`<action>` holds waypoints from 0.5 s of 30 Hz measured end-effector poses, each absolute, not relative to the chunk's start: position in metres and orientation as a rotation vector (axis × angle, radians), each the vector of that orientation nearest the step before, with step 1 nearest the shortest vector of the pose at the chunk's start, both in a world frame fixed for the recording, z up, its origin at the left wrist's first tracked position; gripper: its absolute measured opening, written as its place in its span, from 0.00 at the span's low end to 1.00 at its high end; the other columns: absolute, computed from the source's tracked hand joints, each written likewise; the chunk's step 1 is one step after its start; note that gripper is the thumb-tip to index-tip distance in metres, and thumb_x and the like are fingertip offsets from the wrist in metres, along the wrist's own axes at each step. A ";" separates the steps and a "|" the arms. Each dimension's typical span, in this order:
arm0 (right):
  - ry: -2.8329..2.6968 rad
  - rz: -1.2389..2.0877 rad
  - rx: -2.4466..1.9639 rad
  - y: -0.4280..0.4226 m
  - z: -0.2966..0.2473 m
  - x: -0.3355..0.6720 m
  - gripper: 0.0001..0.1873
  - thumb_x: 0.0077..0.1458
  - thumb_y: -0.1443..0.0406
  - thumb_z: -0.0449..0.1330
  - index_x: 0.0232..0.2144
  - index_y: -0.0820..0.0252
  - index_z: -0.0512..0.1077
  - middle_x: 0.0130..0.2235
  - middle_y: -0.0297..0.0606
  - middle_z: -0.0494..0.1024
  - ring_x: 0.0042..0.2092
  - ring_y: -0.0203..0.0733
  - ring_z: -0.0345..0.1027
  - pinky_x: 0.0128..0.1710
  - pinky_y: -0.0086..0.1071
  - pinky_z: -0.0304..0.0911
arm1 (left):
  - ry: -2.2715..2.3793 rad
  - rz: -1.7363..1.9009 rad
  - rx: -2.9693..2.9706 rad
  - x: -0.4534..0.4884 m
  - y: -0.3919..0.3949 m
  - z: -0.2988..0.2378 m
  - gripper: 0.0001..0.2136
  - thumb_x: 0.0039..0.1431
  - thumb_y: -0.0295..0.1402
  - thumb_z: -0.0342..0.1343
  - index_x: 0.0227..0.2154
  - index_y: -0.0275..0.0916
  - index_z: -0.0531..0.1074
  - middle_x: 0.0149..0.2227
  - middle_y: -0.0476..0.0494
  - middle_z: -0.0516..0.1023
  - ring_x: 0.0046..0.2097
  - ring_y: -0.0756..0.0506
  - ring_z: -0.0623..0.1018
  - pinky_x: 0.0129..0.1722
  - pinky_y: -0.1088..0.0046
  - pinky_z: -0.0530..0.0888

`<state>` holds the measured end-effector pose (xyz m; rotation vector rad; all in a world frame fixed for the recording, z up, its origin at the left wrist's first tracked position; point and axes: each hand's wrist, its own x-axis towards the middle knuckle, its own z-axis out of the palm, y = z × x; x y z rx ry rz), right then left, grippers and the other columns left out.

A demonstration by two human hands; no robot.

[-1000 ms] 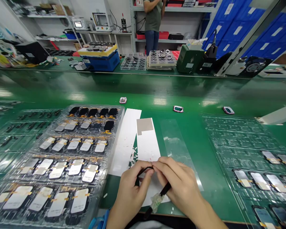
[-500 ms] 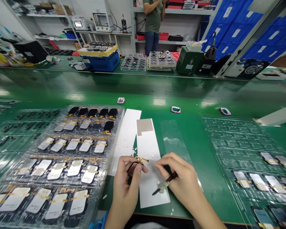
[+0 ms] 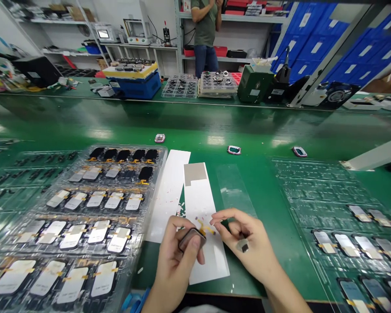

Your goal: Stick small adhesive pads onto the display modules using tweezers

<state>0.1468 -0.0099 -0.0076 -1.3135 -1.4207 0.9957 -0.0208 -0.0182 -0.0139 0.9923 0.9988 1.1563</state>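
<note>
My left hand (image 3: 179,256) is closed around a small watch display (image 3: 193,239), a dark rounded rectangle, held tilted above the white strips. An orange flex cable (image 3: 203,228) sticks out from its far edge toward my right hand. My right hand (image 3: 247,243) is curled just right of the cable, thumb and forefinger close together near its end. Tucked in that hand is a slim dark tool (image 3: 245,248) wrapped with clear tape, seen nearly end-on; the rest is hidden by the fingers. Under both hands lies a white strip (image 3: 198,195) with a grey-beige patch.
At left, a clear tray (image 3: 159,174) carries rows of displays. Another clear tray (image 3: 299,191) at right holds several more. A clear film strip (image 3: 233,187) lies right of the white strips. Watch frames (image 3: 233,150) sit farther back. A person (image 3: 206,34) stands beyond the bench.
My left hand has turned the display so its flat face shows, and the cable has swung toward the right. The tool in my right hand has rotated to nearly end-on. The view shifted slightly.
</note>
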 end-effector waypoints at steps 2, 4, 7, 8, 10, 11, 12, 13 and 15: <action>-1.447 0.928 -1.350 -0.010 -0.010 0.147 0.06 0.59 0.65 0.61 0.36 0.58 0.78 0.19 0.20 0.45 0.21 0.31 0.38 0.22 0.28 0.40 | 1.048 1.208 0.934 -0.021 -0.018 -0.014 0.17 0.63 0.49 0.60 0.38 0.43 0.63 0.19 0.59 0.68 0.22 0.55 0.65 0.24 0.79 0.59; -1.480 0.851 -1.366 -0.010 -0.012 0.147 0.05 0.58 0.65 0.62 0.36 0.56 0.78 0.20 0.21 0.47 0.21 0.31 0.41 0.22 0.28 0.42 | 1.047 1.215 0.902 -0.021 -0.018 -0.014 0.18 0.62 0.50 0.61 0.38 0.42 0.64 0.19 0.59 0.66 0.22 0.55 0.64 0.24 0.80 0.59; -1.541 0.799 -1.368 -0.009 -0.015 0.147 0.08 0.57 0.67 0.62 0.40 0.55 0.79 0.21 0.22 0.52 0.22 0.31 0.44 0.23 0.28 0.44 | 1.034 1.211 0.860 -0.022 -0.018 -0.014 0.19 0.60 0.50 0.63 0.37 0.42 0.64 0.19 0.59 0.65 0.22 0.55 0.64 0.24 0.80 0.58; -1.561 0.800 -1.370 -0.009 -0.015 0.147 0.09 0.57 0.67 0.62 0.41 0.54 0.78 0.21 0.22 0.52 0.22 0.31 0.45 0.22 0.28 0.44 | 1.043 1.217 0.838 -0.021 -0.018 -0.014 0.20 0.59 0.51 0.63 0.37 0.42 0.64 0.19 0.59 0.65 0.22 0.55 0.64 0.23 0.81 0.58; -1.597 0.808 -1.382 -0.010 -0.016 0.148 0.11 0.57 0.68 0.60 0.43 0.54 0.78 0.20 0.22 0.50 0.21 0.32 0.45 0.22 0.28 0.45 | 1.069 1.247 0.796 -0.021 -0.017 -0.013 0.21 0.58 0.51 0.65 0.38 0.42 0.63 0.19 0.59 0.66 0.22 0.55 0.65 0.23 0.81 0.58; -1.608 0.811 -1.387 -0.010 -0.016 0.148 0.12 0.57 0.68 0.59 0.43 0.54 0.78 0.20 0.21 0.49 0.21 0.32 0.45 0.22 0.28 0.45 | 1.082 1.266 0.781 -0.021 -0.017 -0.012 0.21 0.57 0.51 0.65 0.38 0.42 0.63 0.19 0.59 0.66 0.21 0.55 0.65 0.23 0.81 0.58; -1.614 0.816 -1.391 -0.010 -0.016 0.148 0.12 0.57 0.68 0.59 0.43 0.54 0.77 0.20 0.21 0.49 0.21 0.32 0.45 0.22 0.28 0.46 | 1.092 1.284 0.767 -0.021 -0.017 -0.011 0.22 0.57 0.51 0.65 0.38 0.42 0.63 0.19 0.60 0.66 0.21 0.55 0.65 0.23 0.82 0.59; -1.617 0.825 -1.392 -0.011 -0.016 0.148 0.12 0.57 0.68 0.59 0.43 0.54 0.77 0.20 0.21 0.50 0.21 0.32 0.45 0.22 0.28 0.46 | 1.097 1.299 0.754 -0.021 -0.016 -0.010 0.22 0.56 0.51 0.66 0.39 0.42 0.64 0.19 0.60 0.65 0.21 0.55 0.65 0.23 0.82 0.59; -1.610 0.851 -1.393 -0.013 -0.017 0.148 0.12 0.57 0.68 0.59 0.43 0.53 0.75 0.22 0.22 0.59 0.21 0.31 0.46 0.23 0.28 0.48 | 1.100 1.314 0.734 -0.020 -0.016 -0.009 0.22 0.55 0.51 0.66 0.38 0.42 0.64 0.19 0.60 0.65 0.21 0.55 0.65 0.23 0.82 0.60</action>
